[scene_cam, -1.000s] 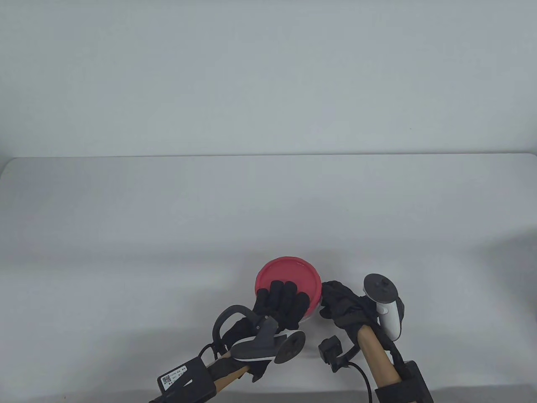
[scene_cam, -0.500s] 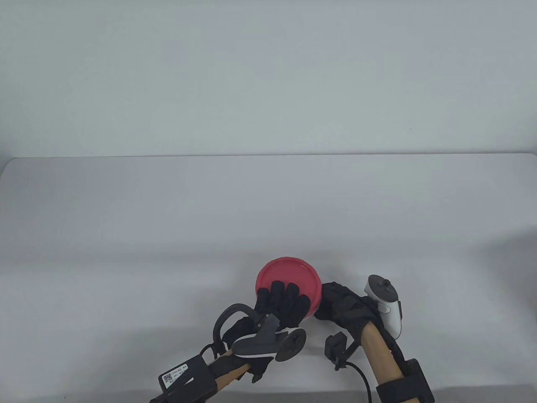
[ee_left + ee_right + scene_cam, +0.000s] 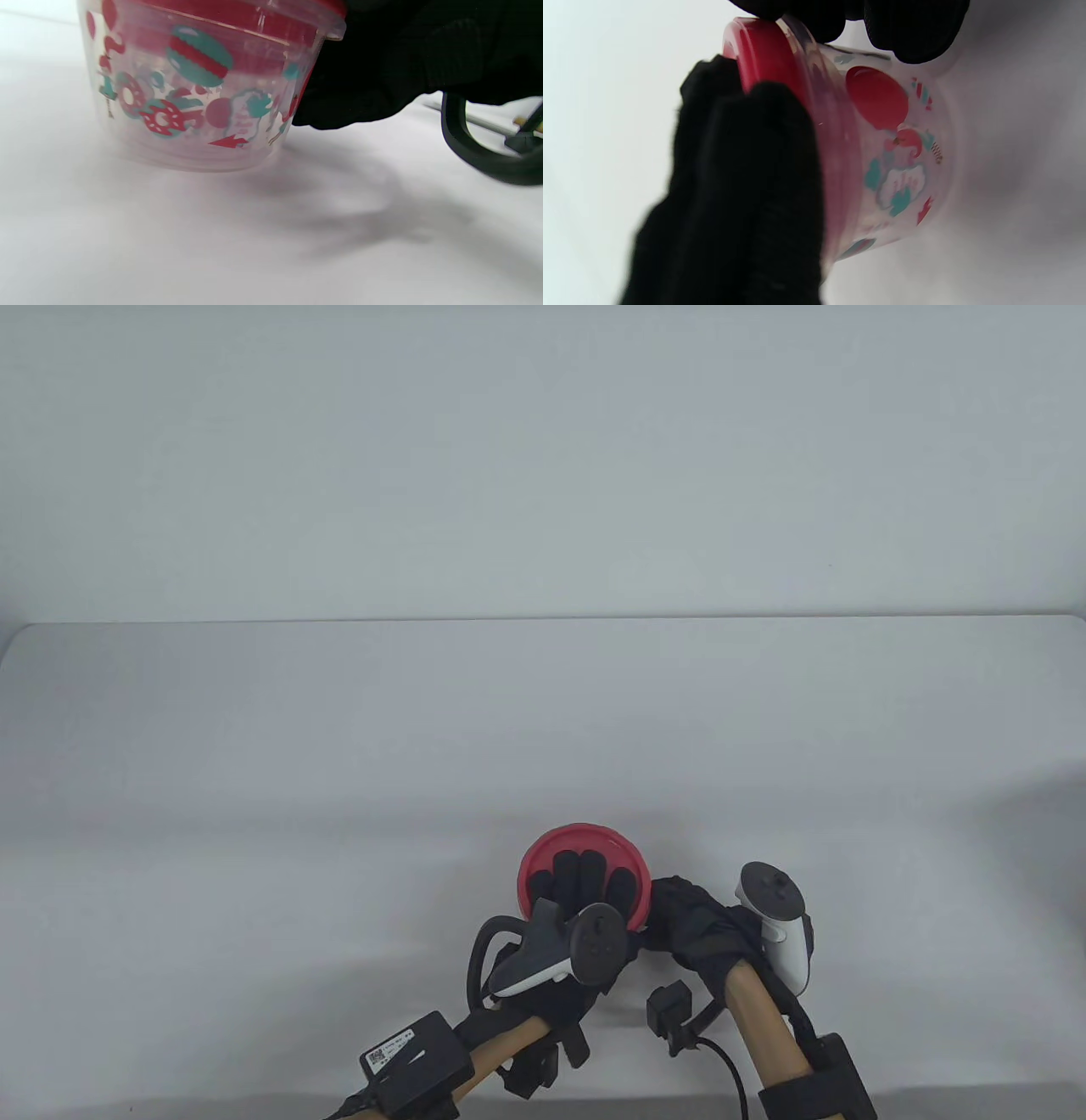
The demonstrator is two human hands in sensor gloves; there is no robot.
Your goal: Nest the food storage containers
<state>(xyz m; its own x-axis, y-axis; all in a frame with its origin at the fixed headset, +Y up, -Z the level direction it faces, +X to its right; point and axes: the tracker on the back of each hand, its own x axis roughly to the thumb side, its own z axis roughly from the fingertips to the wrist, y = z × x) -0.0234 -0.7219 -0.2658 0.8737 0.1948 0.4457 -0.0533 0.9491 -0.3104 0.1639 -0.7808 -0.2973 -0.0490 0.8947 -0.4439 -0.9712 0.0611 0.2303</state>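
Observation:
A clear container (image 3: pixel 635 918) printed with red and teal figures stands near the table's front edge, with a red lid (image 3: pixel 585 845) on it. My left hand (image 3: pixel 582 884) lies over the lid with its fingers stretched across the top. My right hand (image 3: pixel 683 918) holds the container's right side. In the left wrist view the container wall (image 3: pixel 199 93) fills the top left and a black glove (image 3: pixel 373 72) touches its side under the rim. In the right wrist view my right fingertips (image 3: pixel 908 29) press the wall (image 3: pixel 899 161), and left-hand fingers (image 3: pixel 746 190) cover the lid (image 3: pixel 763 55).
The white table (image 3: pixel 339 780) spreads out behind and to both sides of the container, with its far edge against a plain white wall. A cable (image 3: pixel 730 1060) runs from my right wrist toward the front edge.
My left hand has slid further forward over the red lid and its wrist has swung right. My right hand has stayed at the container's side.

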